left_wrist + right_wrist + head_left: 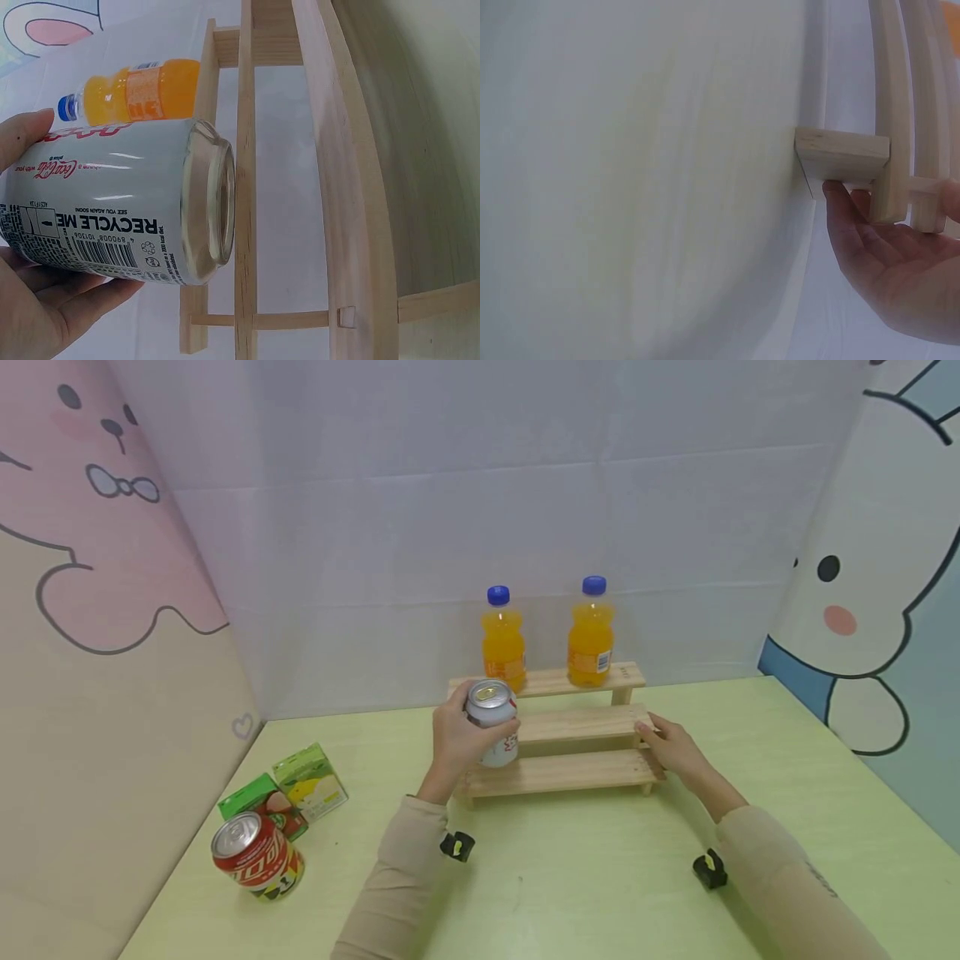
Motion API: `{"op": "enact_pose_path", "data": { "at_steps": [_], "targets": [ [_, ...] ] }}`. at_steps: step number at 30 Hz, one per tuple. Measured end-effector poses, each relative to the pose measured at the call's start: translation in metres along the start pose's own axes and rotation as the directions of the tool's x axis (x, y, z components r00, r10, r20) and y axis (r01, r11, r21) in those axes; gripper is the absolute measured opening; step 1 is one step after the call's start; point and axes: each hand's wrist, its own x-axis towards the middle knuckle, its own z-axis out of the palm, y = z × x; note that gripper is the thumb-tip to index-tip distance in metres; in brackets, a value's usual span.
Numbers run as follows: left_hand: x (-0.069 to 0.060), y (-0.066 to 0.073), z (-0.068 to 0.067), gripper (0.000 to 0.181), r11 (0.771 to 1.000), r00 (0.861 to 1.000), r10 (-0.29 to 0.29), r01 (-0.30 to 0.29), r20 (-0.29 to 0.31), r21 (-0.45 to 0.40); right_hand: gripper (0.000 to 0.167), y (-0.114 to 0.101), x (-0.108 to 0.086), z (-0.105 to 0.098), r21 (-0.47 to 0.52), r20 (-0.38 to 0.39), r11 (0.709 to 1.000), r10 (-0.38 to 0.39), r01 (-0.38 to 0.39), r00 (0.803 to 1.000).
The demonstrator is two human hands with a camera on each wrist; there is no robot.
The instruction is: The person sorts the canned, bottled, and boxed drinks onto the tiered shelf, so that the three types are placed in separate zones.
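My left hand (459, 739) grips a white Coca-Cola can (492, 714), fingers and thumb around its sides. In the head view the can is upright over the left part of a three-tier wooden rack (577, 768). The left wrist view shows the can's base (217, 202) close to the edge of a plank (245, 225); whether they touch I cannot tell. My right hand (673, 750) holds the rack's right end, thumb on the middle tier. In the right wrist view its fingers (844, 225) reach under, against the wooden leg (844, 154).
Two orange drink bottles with blue caps, a left bottle (503, 643) and a right bottle (591, 639), stand on the top tier. At the table's left are a red can (257, 856), a green juice box (255, 797) and a yellow-green juice box (311, 783). A pale curtain (360, 568) hangs behind.
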Motion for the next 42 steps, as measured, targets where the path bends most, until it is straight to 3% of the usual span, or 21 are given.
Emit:
{"op": "enact_pose_path", "data": {
  "at_steps": [15, 29, 36, 42],
  "targets": [
    [0.0, 0.007, 0.011, 0.061, 1.0, 0.999, -0.001, 0.002, 0.037, -0.024, 0.061, 0.0, 0.0, 0.0, 0.013, 0.003, 1.0, -0.007, 0.007, 1.0],
    [0.002, 0.009, 0.017, 0.062, 0.999, 0.996, -0.043, 0.044, 0.076, -0.017, 0.061, 0.002, 0.0, 0.0, 0.011, 0.002, 1.0, -0.02, 0.02, 1.0],
    [0.004, 0.008, 0.022, 0.06, 0.996, 0.991, -0.092, 0.093, 0.093, -0.004, 0.063, 0.006, 0.002, 0.001, -0.004, 0.004, 0.999, -0.035, 0.035, 0.999],
    [0.005, 0.009, 0.026, 0.059, 0.998, 0.993, -0.064, 0.065, 0.098, -0.007, 0.064, 0.006, 0.002, 0.001, -0.005, 0.008, 1.0, -0.014, 0.014, 1.0]
  ]
}}
